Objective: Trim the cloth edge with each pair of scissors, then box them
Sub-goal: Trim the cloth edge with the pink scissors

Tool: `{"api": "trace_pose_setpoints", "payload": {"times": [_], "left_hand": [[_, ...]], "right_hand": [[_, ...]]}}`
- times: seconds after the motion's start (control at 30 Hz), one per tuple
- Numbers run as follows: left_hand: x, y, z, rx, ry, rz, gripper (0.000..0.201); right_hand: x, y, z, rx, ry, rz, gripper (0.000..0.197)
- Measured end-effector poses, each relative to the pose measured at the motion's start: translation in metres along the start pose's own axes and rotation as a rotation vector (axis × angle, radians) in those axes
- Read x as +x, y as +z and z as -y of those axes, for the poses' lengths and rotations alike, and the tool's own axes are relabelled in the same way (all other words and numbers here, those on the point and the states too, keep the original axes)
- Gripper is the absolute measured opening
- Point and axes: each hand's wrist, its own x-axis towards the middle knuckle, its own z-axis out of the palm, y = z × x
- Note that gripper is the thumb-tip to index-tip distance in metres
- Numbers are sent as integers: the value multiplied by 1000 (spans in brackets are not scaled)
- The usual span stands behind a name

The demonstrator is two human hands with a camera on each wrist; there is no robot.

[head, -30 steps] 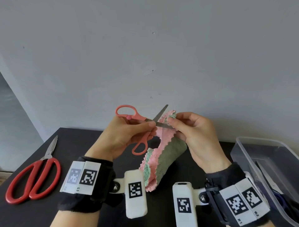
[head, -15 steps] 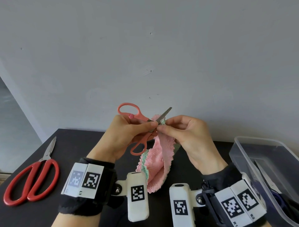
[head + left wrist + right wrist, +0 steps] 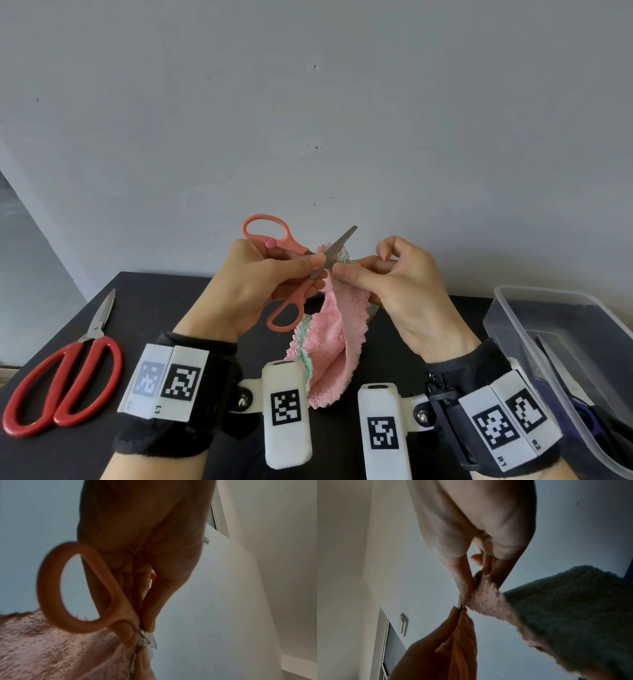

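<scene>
Two hands raised above black table (image 3: 178, 301), cloth (image 3: 337, 329) between them. Left hand (image 3: 246, 291) pinches coral scissors (image 3: 291, 270) near pivot, blades crossing cloth top edge. Right hand (image 3: 404, 284) pinches same edge just right of blades, rest of cloth hanging down toward table. Left of cloth, well apart: red scissors (image 3: 65, 380) flat on table near its left edge. Right of cloth: clear plastic box (image 3: 561, 315) at table's right edge, dark-handled scissors inside. Open table surface between red scissors and cloth.
</scene>
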Motion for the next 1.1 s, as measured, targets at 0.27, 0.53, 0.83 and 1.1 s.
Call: {"api": "trace_pose_setpoints", "payload": {"times": [0.27,0.53,0.83,1.1], "left_hand": [[0,-7,-3,-16,-9,-41,9],[0,-8,-4,-55,-21,-54,13],[-5,-28,-9,186,-74,-6,16],[-4,-21,-6,435,-106,85,10]], "right_hand": [[3,-6,-1,1,15,-20,46],[8,-13,-2,-53,29,-25,38],[13,-26,-7,-96,-43,-100,17],[7,-21,1,-211,-84,110,18]]}}
